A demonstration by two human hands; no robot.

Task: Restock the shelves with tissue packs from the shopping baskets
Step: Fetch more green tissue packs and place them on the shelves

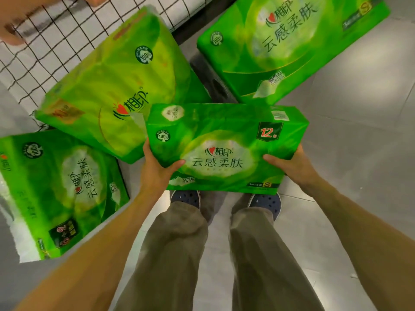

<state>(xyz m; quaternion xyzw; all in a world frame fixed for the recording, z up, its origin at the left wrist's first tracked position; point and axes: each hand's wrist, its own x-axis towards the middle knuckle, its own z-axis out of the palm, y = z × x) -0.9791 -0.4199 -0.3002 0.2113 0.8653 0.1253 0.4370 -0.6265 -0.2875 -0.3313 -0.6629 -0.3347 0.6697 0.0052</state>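
I hold a green tissue pack [224,147] marked "12" level in front of me, above my feet. My left hand [157,169] grips its left end, thumb on the front face. My right hand [292,167] grips its right end the same way. Three more green tissue packs lie around it: a lighter green one [116,86] tilted at upper left, one [60,191] at lower left, and one [289,41] at upper right, resting on something dark [208,75] that may be a basket.
A black wire grid [56,41] over a white surface runs across the top left. Another person's hand [11,32] shows at the top left corner. Grey floor tiles [359,131] spread to the right. My legs and shoes [265,203] are below the held pack.
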